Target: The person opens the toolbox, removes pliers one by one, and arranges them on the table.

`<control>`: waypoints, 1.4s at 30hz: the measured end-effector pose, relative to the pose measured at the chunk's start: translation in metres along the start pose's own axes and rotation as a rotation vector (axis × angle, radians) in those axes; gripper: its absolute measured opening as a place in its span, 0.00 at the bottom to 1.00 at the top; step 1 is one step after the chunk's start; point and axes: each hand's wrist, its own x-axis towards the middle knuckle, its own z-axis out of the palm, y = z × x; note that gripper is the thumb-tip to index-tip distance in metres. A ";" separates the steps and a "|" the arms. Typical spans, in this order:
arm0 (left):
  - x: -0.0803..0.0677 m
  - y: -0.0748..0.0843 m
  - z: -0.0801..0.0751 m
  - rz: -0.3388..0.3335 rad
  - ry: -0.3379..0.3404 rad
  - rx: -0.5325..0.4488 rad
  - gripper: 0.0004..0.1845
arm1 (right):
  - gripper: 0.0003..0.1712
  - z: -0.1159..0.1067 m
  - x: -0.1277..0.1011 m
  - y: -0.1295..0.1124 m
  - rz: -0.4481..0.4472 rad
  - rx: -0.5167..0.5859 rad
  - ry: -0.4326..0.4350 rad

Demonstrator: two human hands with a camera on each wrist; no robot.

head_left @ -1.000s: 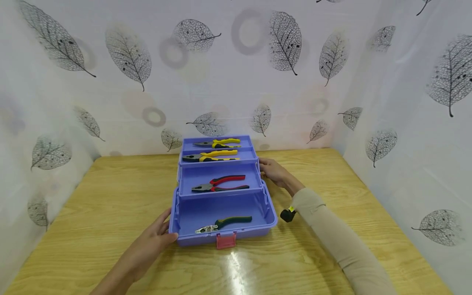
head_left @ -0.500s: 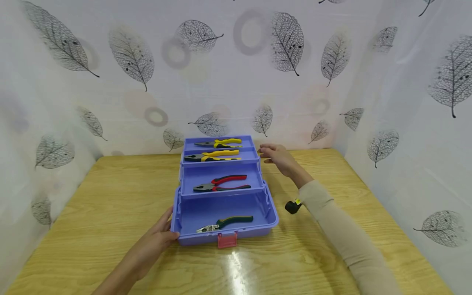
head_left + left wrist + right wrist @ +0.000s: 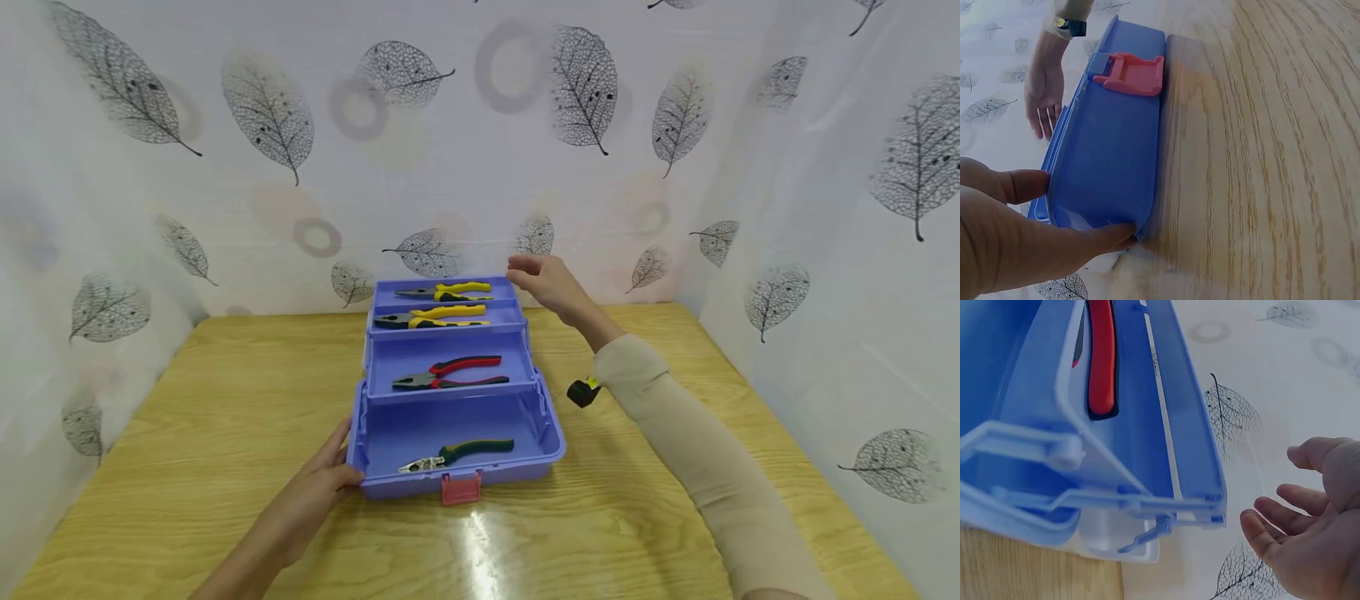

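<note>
A blue toolbox [image 3: 551, 433] stands open on the wooden table, its trays stepped back. Two yellow-handled pliers [image 3: 442, 292] lie in the top tray, red-handled pliers [image 3: 450, 373] in the middle tray, green-handled pliers [image 3: 457, 454] in the bottom. My left hand [image 3: 318, 487] grips the box's front left corner; in the left wrist view the thumb and a finger of that left hand [image 3: 1016, 244] pinch the toolbox wall [image 3: 1110, 150]. My right hand [image 3: 543, 283] hovers in the air beside the top tray's right end, fingers relaxed, holding nothing. In the right wrist view the right hand [image 3: 1310, 550] is apart from the toolbox tray [image 3: 1129, 425].
A red latch [image 3: 460, 489] hangs at the box's front edge. The wooden table [image 3: 675, 350] has bare surface on both sides of the box. White curtains with a leaf print [image 3: 270, 117] close off the back, left and right.
My right hand left the right side of the middle tray and rose up and back to beside the top tray. The left hand and the box stayed put.
</note>
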 end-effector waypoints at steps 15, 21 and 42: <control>0.002 -0.003 -0.003 0.038 -0.013 -0.002 0.47 | 0.30 0.028 0.028 -0.014 -0.077 -0.364 -0.167; 0.001 -0.002 -0.002 0.042 -0.011 -0.019 0.47 | 0.29 0.035 0.032 -0.017 -0.028 -0.417 -0.198; 0.000 -0.004 -0.001 0.038 -0.001 -0.014 0.47 | 0.35 0.051 0.045 -0.032 0.097 -0.270 -0.136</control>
